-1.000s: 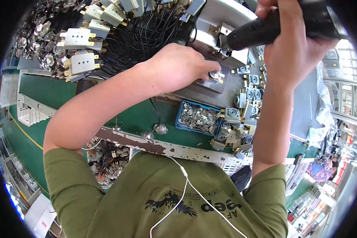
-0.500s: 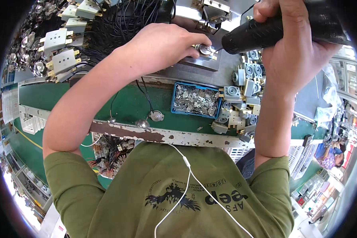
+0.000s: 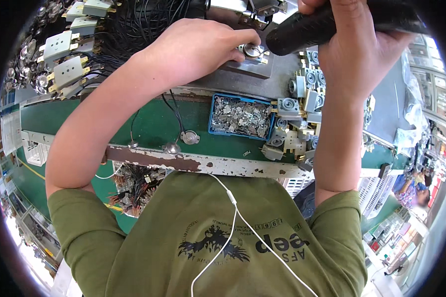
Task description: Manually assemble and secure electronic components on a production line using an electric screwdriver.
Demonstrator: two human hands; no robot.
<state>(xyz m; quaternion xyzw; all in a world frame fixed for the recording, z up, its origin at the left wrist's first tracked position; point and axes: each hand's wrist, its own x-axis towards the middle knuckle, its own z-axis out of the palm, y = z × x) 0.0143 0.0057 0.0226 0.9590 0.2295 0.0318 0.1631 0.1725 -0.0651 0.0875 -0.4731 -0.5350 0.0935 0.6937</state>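
A round metal thermostat disc [image 3: 252, 51] sits on a ceramic-type block with brass tabs, on top of a dark steel fixture block [image 3: 255, 70]. My left hand [image 3: 203, 47] reaches in from the left, its thumb and index finger closed on the disc's near side. In my right hand [image 3: 354, 54] is a thick black power screwdriver [image 3: 307, 30], gripped with the fingers wrapped round it. Its tapered nose points left and down at the right side of the disc. The bit's exact contact is too small to make out.
A blue tray [image 3: 240, 116] of small metal clips lies nearer me. Right of it are piled grey blocks with brass tabs [image 3: 288, 106]. Wired discs [image 3: 189, 137] hang by the chipped table edge [image 3: 233, 166]. Black cables [image 3: 143, 29] and more white blocks [image 3: 68, 73] crowd the far left.
The whole view has shifted slightly, so everything sits a little higher and further left. My left hand keeps its pinch at the disc, and the screwdriver stays beside it.
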